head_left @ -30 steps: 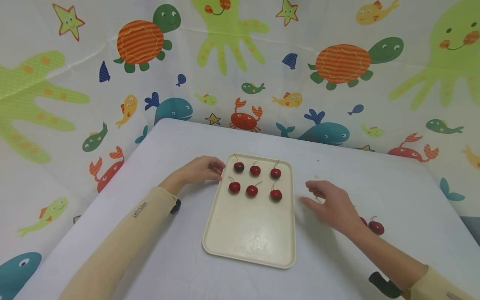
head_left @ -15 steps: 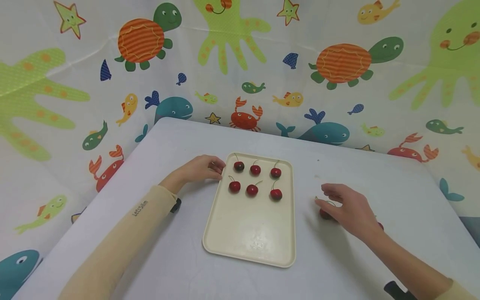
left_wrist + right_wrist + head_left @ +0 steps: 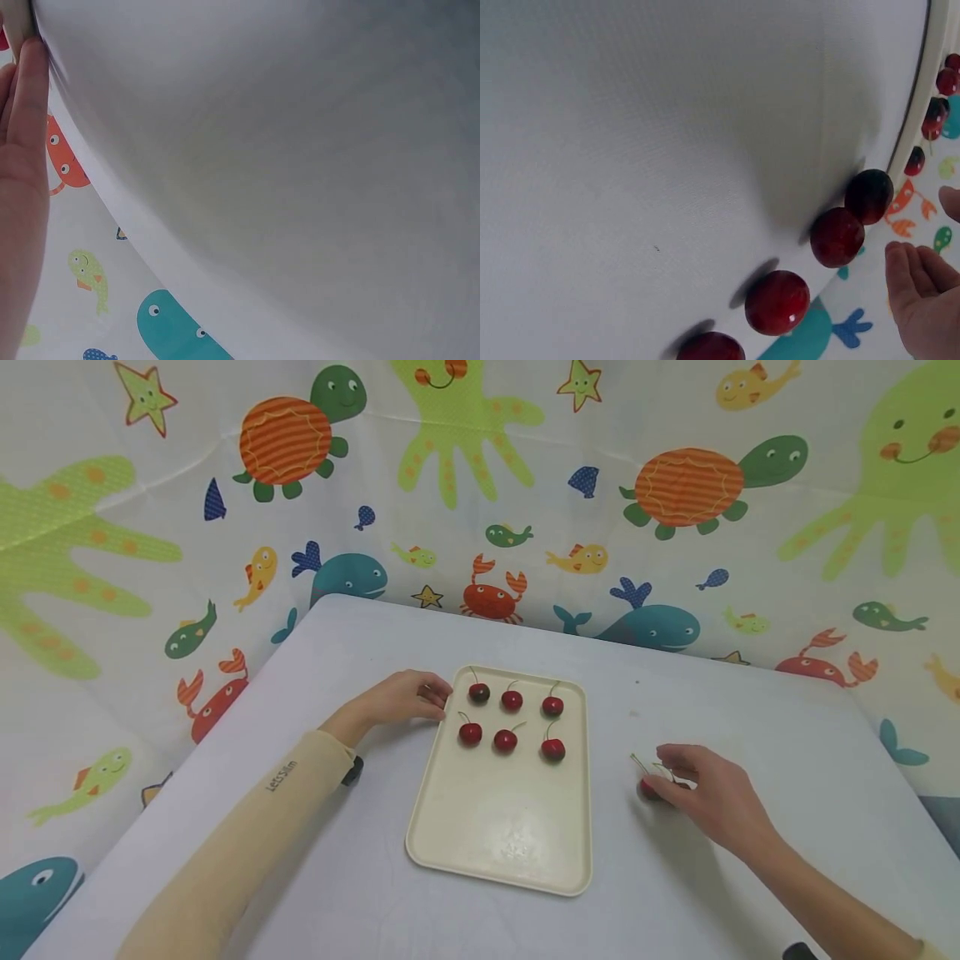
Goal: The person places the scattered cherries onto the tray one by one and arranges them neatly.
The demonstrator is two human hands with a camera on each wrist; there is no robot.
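Observation:
Along the left edge of a cream tray (image 3: 501, 827), my left hand (image 3: 401, 697) touches the rim with its fingertips. Six-like rows aside, several red cherries with stems, such as one cherry (image 3: 470, 735), lie in two rows on the tray's far half. To the right, my right hand (image 3: 723, 793) hovers at a pair of cherries (image 3: 649, 788) on the table, thumb and fingers apart. The right wrist view shows a gap between that hand's thumb and fingers (image 3: 922, 281), with a dark cherry (image 3: 869, 196) and a red cherry (image 3: 837, 237) close together.
Two more loose cherries (image 3: 778, 302) lie on the white tabletop (image 3: 337, 860) in the right wrist view; my right hand hides them in the head view. Behind the table hangs a cloth (image 3: 465, 527) printed with sea animals.
My right hand has moved right and toward me, away from the tray to the loose cherries. My left hand stays at the tray's edge, and the cherries on the tray have not moved.

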